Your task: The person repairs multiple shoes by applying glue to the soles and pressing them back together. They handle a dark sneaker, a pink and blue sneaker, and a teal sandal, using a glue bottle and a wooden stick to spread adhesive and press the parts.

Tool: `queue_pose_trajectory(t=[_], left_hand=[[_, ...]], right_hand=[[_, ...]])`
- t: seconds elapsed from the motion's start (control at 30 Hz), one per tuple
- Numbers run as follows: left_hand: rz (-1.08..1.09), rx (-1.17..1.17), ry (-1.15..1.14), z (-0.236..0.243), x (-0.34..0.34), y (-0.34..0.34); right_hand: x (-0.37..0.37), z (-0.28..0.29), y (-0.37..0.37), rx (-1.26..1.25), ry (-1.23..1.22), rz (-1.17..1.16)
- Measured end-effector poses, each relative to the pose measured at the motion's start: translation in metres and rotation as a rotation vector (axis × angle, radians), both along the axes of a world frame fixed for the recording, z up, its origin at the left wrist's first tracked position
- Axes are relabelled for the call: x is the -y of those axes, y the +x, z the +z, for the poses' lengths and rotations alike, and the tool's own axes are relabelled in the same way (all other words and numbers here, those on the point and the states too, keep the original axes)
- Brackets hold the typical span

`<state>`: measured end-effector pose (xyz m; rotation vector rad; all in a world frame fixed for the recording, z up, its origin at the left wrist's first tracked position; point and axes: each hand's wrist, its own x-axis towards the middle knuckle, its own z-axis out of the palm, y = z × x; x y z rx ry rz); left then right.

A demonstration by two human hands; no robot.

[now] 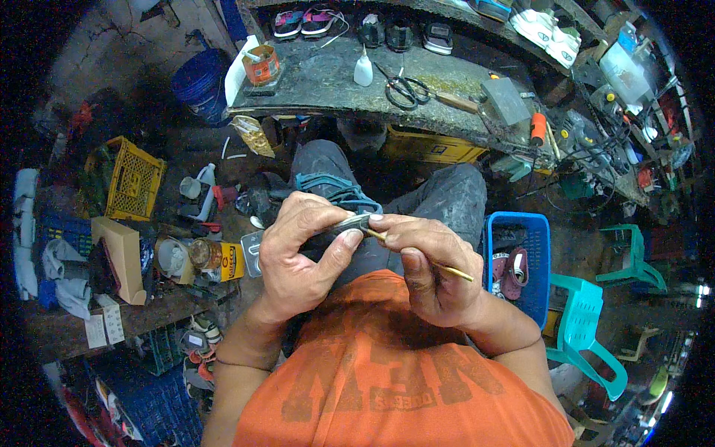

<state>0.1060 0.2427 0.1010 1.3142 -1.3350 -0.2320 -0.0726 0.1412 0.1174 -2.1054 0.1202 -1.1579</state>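
Observation:
My left hand (pixel 298 257) is closed on a shoe with teal laces (pixel 339 192), held above my lap. Its dark edge with a pale strip shows between thumb and fingers; most of the shoe is hidden behind the hand. In my right hand (pixel 443 276) is a thin brass-coloured stick (pixel 456 273), pinched between thumb and fingers. The stick's front end meets the shoe's edge, close to my left thumb. Whether that end has a tip or bristles is too small to tell.
Ahead stands a workbench (pixel 313 86) with black scissors (pixel 406 93), a white squeeze bottle (pixel 363 71), an orange tin (pixel 262 68) and several shoes. A blue basket (pixel 545 261) and teal stool (pixel 577 313) are at right. Boxes and jars crowd the left shelf (pixel 167 309).

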Motion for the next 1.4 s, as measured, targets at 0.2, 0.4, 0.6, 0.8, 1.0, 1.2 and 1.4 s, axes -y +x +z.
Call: queue_pose_trajectory(t=[0.2, 0.4, 0.6, 0.8, 1.0, 1.2, 1.4], left_hand=[[-0.006, -0.001, -0.003, 0.0006, -0.0007, 0.0000], [-0.008, 0.003, 0.002, 0.0009, -0.0016, -0.0005], [-0.018, 0.001, -0.002, 0.0016, -0.0017, -0.0011], [-0.008, 0.009, 0.001, 0.0016, -0.0018, -0.0016], [-0.011, 0.010, -0.004, 0.0014, -0.0024, -0.0013], [-0.021, 0.013, -0.007, 0.0011, -0.0030, -0.0016], [-0.014, 0.014, -0.009, 0.0008, -0.0029, -0.0021]], right_hand=[[-0.0004, 0.0012, 0.0009, -0.003, 0.005, -0.011], [-0.0007, 0.0032, -0.0003, -0.038, 0.001, -0.024], [-0.0021, 0.0017, -0.0004, -0.012, 0.075, -0.026], [-0.0037, 0.0013, -0.0011, -0.020, 0.057, -0.033], [-0.0018, 0.0018, -0.0017, -0.033, 0.055, -0.020], [-0.0021, 0.0009, -0.0022, -0.018, 0.074, -0.018], [-0.0018, -0.0008, -0.0027, -0.019, 0.063, -0.009]])
